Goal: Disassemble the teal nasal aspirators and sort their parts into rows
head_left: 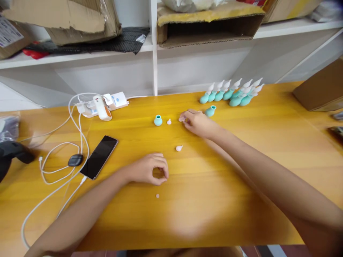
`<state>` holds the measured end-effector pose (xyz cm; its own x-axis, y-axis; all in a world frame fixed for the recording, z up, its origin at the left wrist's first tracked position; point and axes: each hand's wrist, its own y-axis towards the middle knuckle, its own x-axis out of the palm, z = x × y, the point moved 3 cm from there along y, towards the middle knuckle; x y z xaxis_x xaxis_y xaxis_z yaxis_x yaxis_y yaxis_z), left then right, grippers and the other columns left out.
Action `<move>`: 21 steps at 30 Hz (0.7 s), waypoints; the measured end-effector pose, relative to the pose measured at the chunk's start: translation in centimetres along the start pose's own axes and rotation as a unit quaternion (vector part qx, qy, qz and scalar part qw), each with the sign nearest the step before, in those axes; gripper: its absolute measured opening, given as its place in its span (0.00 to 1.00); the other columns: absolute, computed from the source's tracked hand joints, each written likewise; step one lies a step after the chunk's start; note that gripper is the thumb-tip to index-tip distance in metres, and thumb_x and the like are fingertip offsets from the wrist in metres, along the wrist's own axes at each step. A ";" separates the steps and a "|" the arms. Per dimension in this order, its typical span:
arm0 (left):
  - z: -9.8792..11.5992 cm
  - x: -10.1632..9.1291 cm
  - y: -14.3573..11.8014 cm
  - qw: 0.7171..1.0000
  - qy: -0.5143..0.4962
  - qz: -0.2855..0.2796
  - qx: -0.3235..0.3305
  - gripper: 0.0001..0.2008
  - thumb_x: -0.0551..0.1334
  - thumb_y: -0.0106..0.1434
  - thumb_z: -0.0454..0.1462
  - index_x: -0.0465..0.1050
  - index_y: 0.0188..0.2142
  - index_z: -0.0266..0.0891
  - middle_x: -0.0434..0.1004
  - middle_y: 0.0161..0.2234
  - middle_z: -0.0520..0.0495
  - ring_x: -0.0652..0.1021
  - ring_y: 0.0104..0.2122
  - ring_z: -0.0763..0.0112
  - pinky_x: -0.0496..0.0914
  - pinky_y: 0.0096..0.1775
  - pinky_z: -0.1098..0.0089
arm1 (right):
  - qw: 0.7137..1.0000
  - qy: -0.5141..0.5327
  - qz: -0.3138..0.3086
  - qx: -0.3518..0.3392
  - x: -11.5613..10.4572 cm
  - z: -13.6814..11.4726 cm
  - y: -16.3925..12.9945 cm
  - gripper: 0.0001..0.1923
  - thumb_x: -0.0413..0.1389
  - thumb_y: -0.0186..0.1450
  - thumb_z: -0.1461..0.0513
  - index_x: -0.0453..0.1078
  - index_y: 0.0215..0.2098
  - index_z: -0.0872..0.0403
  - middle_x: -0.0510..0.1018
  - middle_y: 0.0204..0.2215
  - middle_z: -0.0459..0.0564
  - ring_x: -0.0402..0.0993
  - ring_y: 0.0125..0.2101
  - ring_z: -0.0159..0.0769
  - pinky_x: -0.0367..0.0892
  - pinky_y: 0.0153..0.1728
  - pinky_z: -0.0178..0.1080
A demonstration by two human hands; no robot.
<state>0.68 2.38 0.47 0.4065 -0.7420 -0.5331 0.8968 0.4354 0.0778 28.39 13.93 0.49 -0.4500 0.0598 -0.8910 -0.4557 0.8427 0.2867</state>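
A small white tip (182,119) lies on the yellow table (241,171), pinched at the fingertips of the right hand (197,123), which reaches far forward. Just right of that hand stands a teal bulb (210,111) without a tip; left of it lie another white tip (169,122) and a second bare bulb (158,120). A third tip (179,148) lies between the hands. The left hand (150,169) rests on the table nearer the body, fingers curled narrow, thumb meeting forefinger; whether it holds anything I cannot tell. A tiny white piece (157,196) sits just before it. Finished bulbs (233,94) stand in a row behind. A phone (99,157), cables (53,160) and power strip (107,103) lie left.
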 end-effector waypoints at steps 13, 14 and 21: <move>-0.6 0.8 -0.2 0.926 -0.226 0.298 -0.050 0.04 0.71 0.68 0.37 0.81 0.39 0.37 0.89 0.40 0.42 0.85 0.41 0.66 0.78 0.49 0.65 | 0.921 0.384 -0.036 0.051 4.0 -13.7 -11.4 0.07 0.62 0.71 0.59 0.75 0.41 0.55 0.79 0.27 0.46 0.71 0.24 0.27 0.67 0.26 0.31; -0.7 1.0 -0.1 0.923 -0.232 0.303 -0.049 0.05 0.72 0.68 0.36 0.81 0.39 0.37 0.89 0.41 0.42 0.85 0.42 0.66 0.79 0.50 0.65 | 0.919 0.389 -0.032 0.048 4.4 -13.5 -11.5 0.08 0.62 0.72 0.58 0.75 0.41 0.55 0.79 0.28 0.46 0.70 0.24 0.27 0.67 0.26 0.31; -1.0 1.5 0.2 0.921 -0.266 0.272 -0.088 0.07 0.74 0.67 0.36 0.82 0.43 0.36 0.89 0.42 0.41 0.86 0.42 0.68 0.80 0.48 0.68 | 0.917 0.395 -0.020 0.052 4.1 -12.2 -11.3 0.14 0.63 0.75 0.53 0.79 0.43 0.56 0.81 0.29 0.48 0.71 0.26 0.28 0.66 0.29 0.32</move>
<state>1.26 1.84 -1.12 0.8573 -0.5135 0.0363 0.5117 0.8577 0.0498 22.37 -1.89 -2.13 -0.8692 -0.3443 -0.3550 -0.4269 0.8847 0.1871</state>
